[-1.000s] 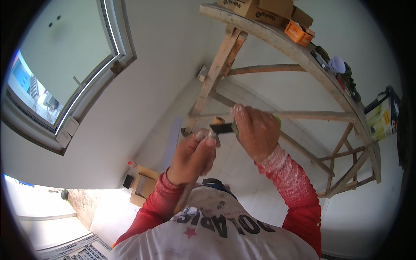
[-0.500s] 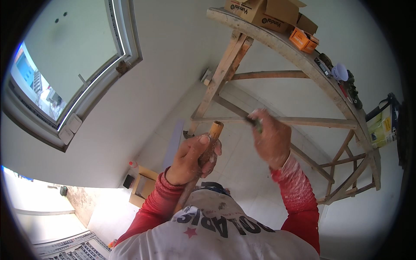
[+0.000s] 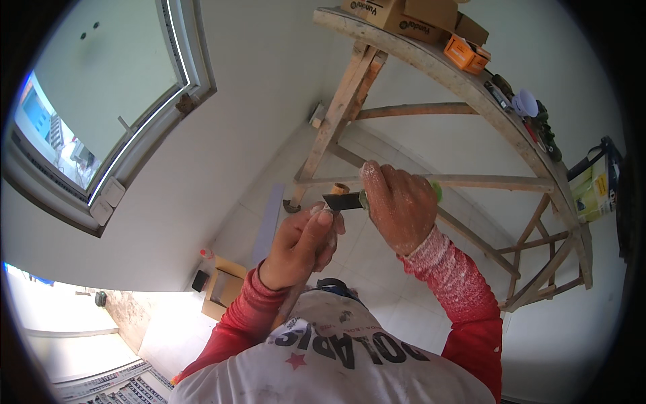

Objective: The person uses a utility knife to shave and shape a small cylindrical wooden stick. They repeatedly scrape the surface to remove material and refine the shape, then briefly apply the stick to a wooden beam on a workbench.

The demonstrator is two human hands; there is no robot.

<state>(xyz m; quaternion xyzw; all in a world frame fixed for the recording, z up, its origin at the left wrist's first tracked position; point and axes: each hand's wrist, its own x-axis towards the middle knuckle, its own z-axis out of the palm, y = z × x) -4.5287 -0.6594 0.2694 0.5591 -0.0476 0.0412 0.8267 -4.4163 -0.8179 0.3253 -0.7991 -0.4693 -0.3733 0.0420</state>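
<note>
The left hand (image 3: 296,246) has its fingers closed around a stick (image 3: 340,190), whose light tan end shows just above them; lower down, the stick reappears beside the left forearm and runs toward the chest. The right hand (image 3: 402,210) has its fingers wrapped around the handle of a knife (image 3: 344,201), with a bit of green showing at the far side of the fist. The knife's dark blade points left and lies across the stick just below its end, close to the left thumb; whether the edge cuts into the wood cannot be told. Pale dust coats the right hand and its red sleeve (image 3: 464,289). The stick is in front of the chest of a white shirt (image 3: 336,357), above a tiled floor (image 3: 383,283). Beyond the hands stands a wooden table (image 3: 431,57), bearing a carton (image 3: 397,19), a small orange box (image 3: 466,54) and a pale purple cup (image 3: 524,103). A yellow bag (image 3: 592,195) is near its right end. On the floor at left are an open box (image 3: 225,289) and a red-capped bottle (image 3: 206,254), below a window (image 3: 111,101) in the wall.
</note>
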